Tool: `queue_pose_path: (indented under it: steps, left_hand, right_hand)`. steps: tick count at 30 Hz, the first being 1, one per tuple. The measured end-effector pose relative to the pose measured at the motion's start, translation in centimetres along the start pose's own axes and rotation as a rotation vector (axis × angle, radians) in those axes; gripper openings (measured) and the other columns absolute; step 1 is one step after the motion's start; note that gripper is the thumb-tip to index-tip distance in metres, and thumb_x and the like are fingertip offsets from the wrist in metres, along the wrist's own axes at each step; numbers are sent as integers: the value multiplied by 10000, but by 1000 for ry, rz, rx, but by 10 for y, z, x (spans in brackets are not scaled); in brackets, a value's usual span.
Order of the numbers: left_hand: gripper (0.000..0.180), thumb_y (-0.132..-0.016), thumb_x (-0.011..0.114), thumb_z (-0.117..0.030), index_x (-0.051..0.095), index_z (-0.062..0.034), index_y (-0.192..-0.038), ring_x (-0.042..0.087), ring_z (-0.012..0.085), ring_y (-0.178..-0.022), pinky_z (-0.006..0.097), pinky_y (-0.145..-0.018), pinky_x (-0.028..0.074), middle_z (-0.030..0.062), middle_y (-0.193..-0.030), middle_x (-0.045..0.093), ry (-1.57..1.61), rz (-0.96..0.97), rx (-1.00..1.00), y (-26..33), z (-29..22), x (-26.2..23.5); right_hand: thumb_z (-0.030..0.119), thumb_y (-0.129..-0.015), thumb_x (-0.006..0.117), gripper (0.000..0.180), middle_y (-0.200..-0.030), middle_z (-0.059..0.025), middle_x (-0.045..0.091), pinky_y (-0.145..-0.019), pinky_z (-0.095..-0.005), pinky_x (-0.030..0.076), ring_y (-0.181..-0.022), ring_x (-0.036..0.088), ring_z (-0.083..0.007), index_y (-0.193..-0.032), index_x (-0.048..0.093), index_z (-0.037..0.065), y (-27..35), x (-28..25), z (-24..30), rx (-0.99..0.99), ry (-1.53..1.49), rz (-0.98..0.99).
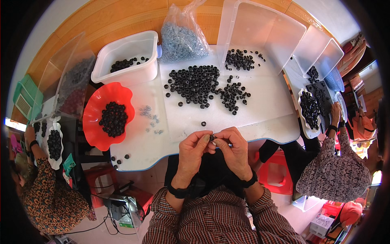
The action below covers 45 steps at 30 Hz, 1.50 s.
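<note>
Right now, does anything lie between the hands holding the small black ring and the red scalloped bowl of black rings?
Nothing visible does. Left hand and right hand pinch the small black ring; only bare white tabletop separates them from the red scalloped bowl.

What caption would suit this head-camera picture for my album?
Both hands, left hand and right hand, pinch a small black ring above a white table strewn with black rings.

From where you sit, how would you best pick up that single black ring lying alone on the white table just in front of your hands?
Probably from straight above, pinching the lone black ring across its outer rim with thumb and forefinger. It seems to lie flat with its hole up, and the white table around it is bare, so nothing crowds the fingers. The left hand and right hand sit just behind it, together pinching another small piece.
</note>
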<state>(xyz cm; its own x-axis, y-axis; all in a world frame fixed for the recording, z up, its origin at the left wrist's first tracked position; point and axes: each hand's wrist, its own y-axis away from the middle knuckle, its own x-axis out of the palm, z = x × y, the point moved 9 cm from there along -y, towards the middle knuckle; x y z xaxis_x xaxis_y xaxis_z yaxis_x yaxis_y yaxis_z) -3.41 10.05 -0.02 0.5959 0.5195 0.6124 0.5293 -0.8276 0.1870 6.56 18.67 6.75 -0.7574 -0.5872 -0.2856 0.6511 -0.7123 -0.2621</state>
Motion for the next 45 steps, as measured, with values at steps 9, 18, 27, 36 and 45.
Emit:
queue_pose_path:
  steps: [9, 18, 27, 36, 45]
  left_hand:
    - [222, -997, 547, -86, 634, 48, -1151, 684, 160, -769, 274, -716, 585, 113, -900, 696, -109, -7, 54, 3, -8, 0]
    - [234, -994, 548, -72, 630, 46, -1179, 689, 157, -794, 275, -738, 589, 114, -916, 702, -284, -5, 132, 9, -23, 6]
    - [242, -999, 534, -66, 620, 40, -1199, 690, 158, -807, 285, -763, 592, 103, -920, 699, -197, -27, 142, 13, -27, 3]
    - [221, -992, 547, -63, 632, 33, -1172, 685, 153, -795, 270, -743, 584, 100, -912, 699, -99, 17, 92, 14, -25, 0]
    - [202, -970, 596, -70, 656, 19, -1142, 643, 101, -754, 229, -712, 557, 66, -905, 690, -124, -13, 100, 20, -29, -3]
  right_hand:
    - [-28, -844, 678, 125, -905, -91, 609, -656, -282, 548, -757, 657, -183, -959, 643, 4, -3, 0, 13, -80, 99, 0]
    - [-28, -845, 670, 120, -908, -106, 594, -614, -304, 548, -713, 653, -217, -951, 625, 7, -2, 3, 22, -147, 167, 12]
    - [-47, -854, 668, 123, -913, -104, 601, -636, -281, 558, -743, 667, -187, -965, 625, -18, -1, 6, 25, -151, 84, 8]
    - [-39, -864, 668, 113, -908, -94, 609, -657, -265, 557, -761, 670, -166, -965, 629, -11, -1, 8, 24, -89, 33, 12]
    - [-34, -850, 691, 128, -927, -92, 627, -648, -261, 549, -765, 667, -160, -970, 652, -9, 5, 16, 28, -74, 34, 46]
